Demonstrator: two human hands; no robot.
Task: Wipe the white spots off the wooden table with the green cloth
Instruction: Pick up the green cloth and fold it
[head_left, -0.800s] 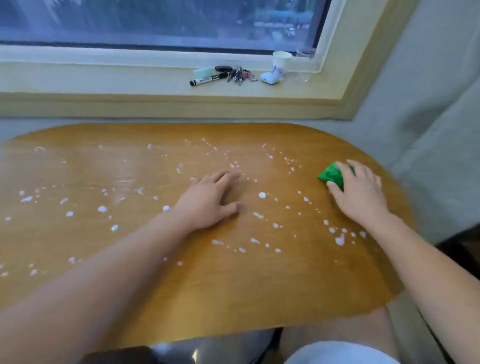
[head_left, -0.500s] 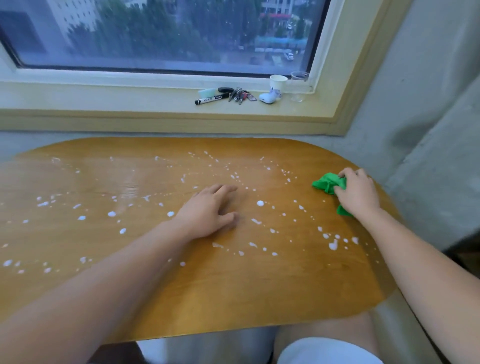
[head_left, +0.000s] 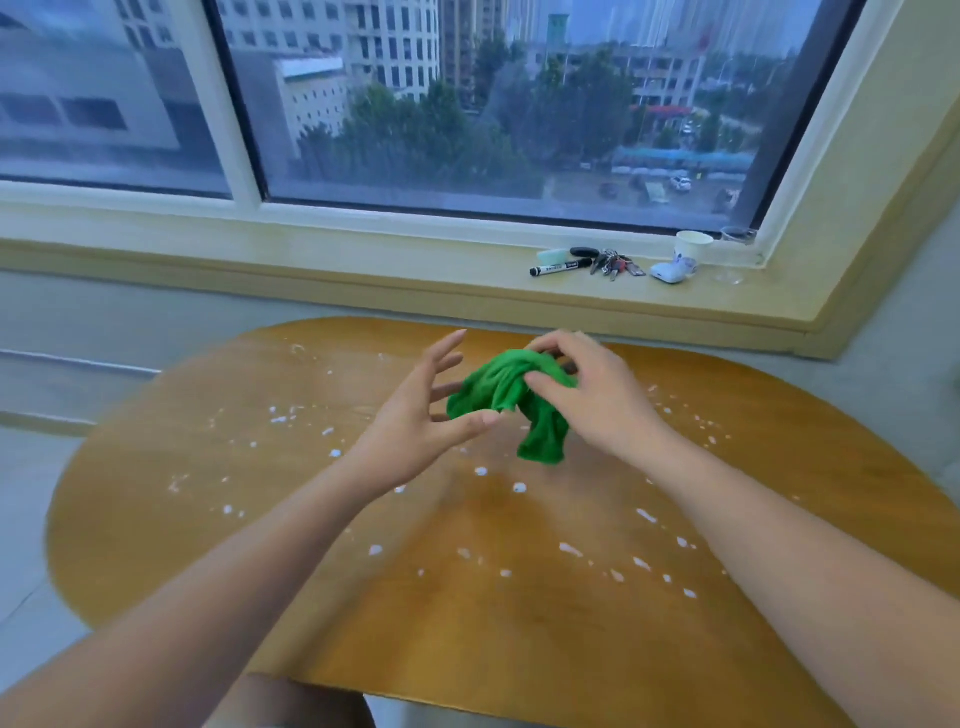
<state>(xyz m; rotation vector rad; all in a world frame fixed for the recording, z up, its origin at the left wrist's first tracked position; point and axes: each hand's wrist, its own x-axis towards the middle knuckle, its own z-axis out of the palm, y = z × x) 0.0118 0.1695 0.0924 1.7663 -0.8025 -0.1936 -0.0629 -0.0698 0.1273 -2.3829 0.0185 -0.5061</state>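
The green cloth (head_left: 501, 395) hangs crumpled in the air above the middle of the oval wooden table (head_left: 779, 467). My right hand (head_left: 592, 400) grips it from the right, fingers pinched into the fabric. My left hand (head_left: 421, 421) is raised just left of the cloth with fingers spread, its thumb tip touching the cloth's lower left edge. White spots (head_left: 480, 471) are scattered over most of the tabletop, with larger blobs (head_left: 571, 549) toward the near right. The image is blurred by motion.
A windowsill behind the table carries a black marker (head_left: 558, 268), a bunch of keys (head_left: 615, 266), a paper cup (head_left: 692, 250), a white earbud case (head_left: 667, 273) and a clear glass (head_left: 737, 236). My knees show under the table's near edge.
My right hand lifted the cloth off the table's right side and carried it to the middle. My left hand left the tabletop and rose to meet it. The view tilted up and left.
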